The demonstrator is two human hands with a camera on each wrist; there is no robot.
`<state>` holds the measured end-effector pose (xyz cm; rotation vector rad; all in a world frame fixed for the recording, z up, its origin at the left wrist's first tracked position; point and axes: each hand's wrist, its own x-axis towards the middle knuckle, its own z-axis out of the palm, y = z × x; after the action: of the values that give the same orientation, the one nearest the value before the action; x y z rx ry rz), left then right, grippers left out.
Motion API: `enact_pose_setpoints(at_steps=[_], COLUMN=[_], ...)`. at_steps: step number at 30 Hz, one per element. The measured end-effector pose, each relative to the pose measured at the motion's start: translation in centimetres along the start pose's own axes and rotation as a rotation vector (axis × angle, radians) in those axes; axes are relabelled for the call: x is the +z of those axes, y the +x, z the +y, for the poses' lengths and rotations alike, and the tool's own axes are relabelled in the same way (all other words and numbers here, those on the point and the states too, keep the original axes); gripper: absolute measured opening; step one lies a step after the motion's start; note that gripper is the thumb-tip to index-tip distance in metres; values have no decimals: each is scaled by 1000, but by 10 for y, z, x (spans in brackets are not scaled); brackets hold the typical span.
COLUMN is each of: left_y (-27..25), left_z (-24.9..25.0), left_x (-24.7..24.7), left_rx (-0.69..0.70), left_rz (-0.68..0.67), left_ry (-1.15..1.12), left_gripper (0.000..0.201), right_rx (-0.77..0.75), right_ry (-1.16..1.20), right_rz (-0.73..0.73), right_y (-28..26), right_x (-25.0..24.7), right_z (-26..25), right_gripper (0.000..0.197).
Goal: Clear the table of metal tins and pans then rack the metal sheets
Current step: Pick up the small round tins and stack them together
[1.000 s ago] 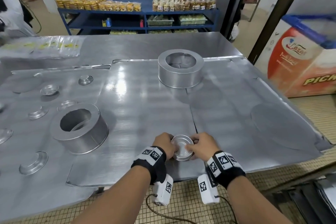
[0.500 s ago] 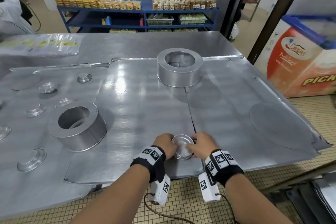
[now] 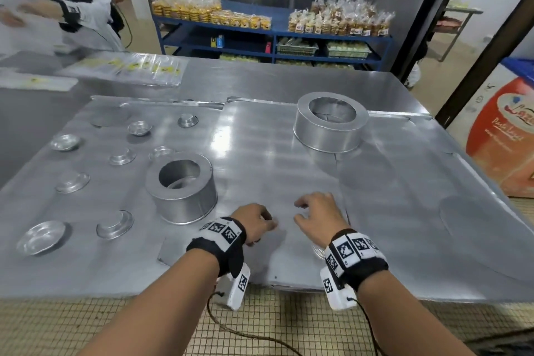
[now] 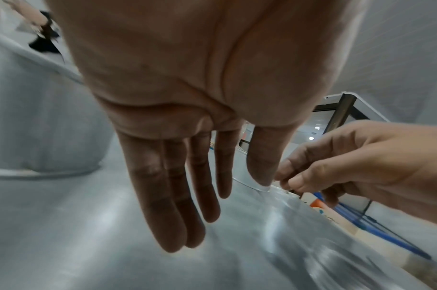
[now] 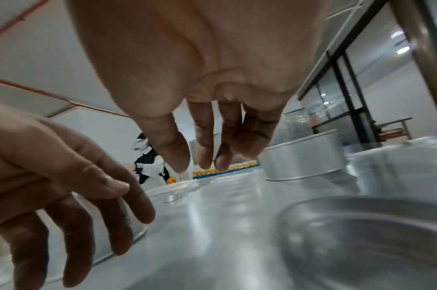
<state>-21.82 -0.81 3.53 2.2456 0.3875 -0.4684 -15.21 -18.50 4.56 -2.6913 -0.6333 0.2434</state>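
Tins point(image 3: 115, 224) and small pans lie scattered over the left metal sheet point(image 3: 34, 182), with two tall ring pans standing further in: one point(image 3: 181, 188) just ahead of my left hand point(image 3: 254, 224), the other point(image 3: 331, 123) at the far side. One small tin point(image 5: 366, 241) sits right under my right wrist, mostly hidden from the head view. Both my hands hover empty above the middle sheet point(image 3: 260, 159); the left has its fingers hanging straight and relaxed, and the right hand point(image 3: 318, 215) is loosely curled round nothing.

Risks as I judge them: the tin beneath my right wrist is near the table's front edge, so a careless sweep could knock it onto the tiled floor point(image 3: 274, 324). The sheets overlap, and dragging a pan across a seam could catch it and shift the sheet. A second person point(image 3: 78, 0) works at the far left corner, so I should keep my reach clear of them
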Motion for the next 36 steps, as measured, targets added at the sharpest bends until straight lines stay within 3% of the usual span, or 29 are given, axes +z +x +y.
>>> enact_pose_setpoints(at_steps=[9, 13, 15, 18, 23, 28, 36], left_y=[-58, -80, -89, -100, -106, -103, -92], left_z=[-120, -184, -211, -250, -302, -332, -357], left_x=[-93, -128, -145, -165, -186, -194, -204], left_rx=[-126, -222, -238, -302, -392, -451, -422], left_rz=[94, 231, 296, 380, 467, 444, 415], left_ry=[407, 439, 430, 471, 506, 486, 348], left_gripper=[31, 27, 18, 29, 60, 86, 74], right_rx=[-233, -345, -384, -440, -448, -414, -327], right_ry=[26, -43, -49, -71, -95, -146, -70], right_rz=[-287, -370, -396, -380, -339, -306, -266], right_y=[30, 38, 41, 48, 65, 77, 82], right_x=[62, 99, 119, 147, 183, 209, 224], right_z=[-135, -196, -224, -265, -318, -342, -348], right_gripper=[30, 11, 23, 47, 45, 61, 53])
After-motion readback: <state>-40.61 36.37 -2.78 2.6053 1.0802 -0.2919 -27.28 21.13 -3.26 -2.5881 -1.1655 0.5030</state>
